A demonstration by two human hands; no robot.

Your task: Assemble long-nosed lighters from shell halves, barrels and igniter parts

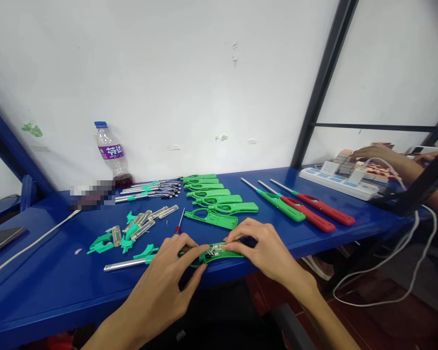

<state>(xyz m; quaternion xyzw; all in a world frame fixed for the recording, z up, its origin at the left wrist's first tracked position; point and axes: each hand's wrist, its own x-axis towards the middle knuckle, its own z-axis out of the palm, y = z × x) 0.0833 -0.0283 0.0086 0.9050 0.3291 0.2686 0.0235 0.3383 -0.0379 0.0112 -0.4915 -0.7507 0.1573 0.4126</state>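
A green lighter half-shell (228,253) lies at the table's front edge, with small metal and clear parts inside it. My left hand (175,272) pinches its left end between thumb and fingers. My right hand (259,245) has thumb and forefinger closed on the clear part in the shell. A silver tube (126,264) with a green piece points left from under my left hand. Just behind that hand is a screwdriver (179,224). An open green shell (215,218) rests behind both hands.
Green shells (208,193), metal tubes (136,195), clear tanks (142,226) and green triggers (102,244) lie left and centre. Finished-looking lighters (306,211) are at right. A bottle (113,153), a power strip (339,183) and another person's arm (397,160) are farther out.
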